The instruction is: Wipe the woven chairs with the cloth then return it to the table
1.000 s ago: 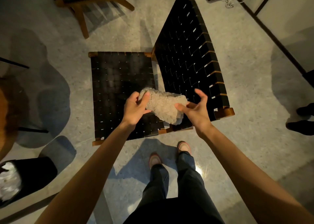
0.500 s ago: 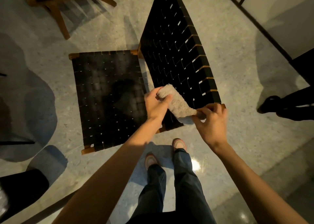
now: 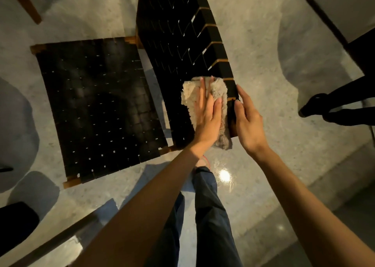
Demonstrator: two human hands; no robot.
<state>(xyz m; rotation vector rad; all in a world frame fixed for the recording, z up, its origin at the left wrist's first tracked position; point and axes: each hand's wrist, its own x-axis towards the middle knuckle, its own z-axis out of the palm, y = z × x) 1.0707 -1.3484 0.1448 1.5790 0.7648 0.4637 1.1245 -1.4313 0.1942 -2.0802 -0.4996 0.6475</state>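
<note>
Head view looks straight down on a woven chair [image 3: 97, 108] with black straps laced over a brown wooden frame. Its seat lies to the left and its backrest [image 3: 178, 43] runs from far to near on the right, with pale floor showing through the small gaps in the weave.

The cloth [image 3: 189, 96], a beige, shaggy piece, lies spread on the near end of the backrest, close to its right edge. Its lower corner hangs just past the near rail.

The left hand [image 3: 207, 114] lies flat on top of the cloth, its grip open, with straight fingers pointing away and the palm pressing the fabric against the straps. The right hand [image 3: 248, 124] sits just right of the cloth, apart from it. Its grip is loose and open too: fairly straight fingers lie along the right edge of the backrest and the thumb tip touches the black strap there.

Below the arms are the person's own legs [image 3: 211, 216] in dark trousers, with one shoe [image 3: 203, 161] showing at the near rail. The speckled grey floor [image 3: 284, 43] carries a bright light reflection [image 3: 224, 175] beside that shoe.

At the right edge stand another person's dark legs [image 3: 332, 108]. A wooden leg of a second chair [image 3: 26, 3] crosses the far left corner.
</note>
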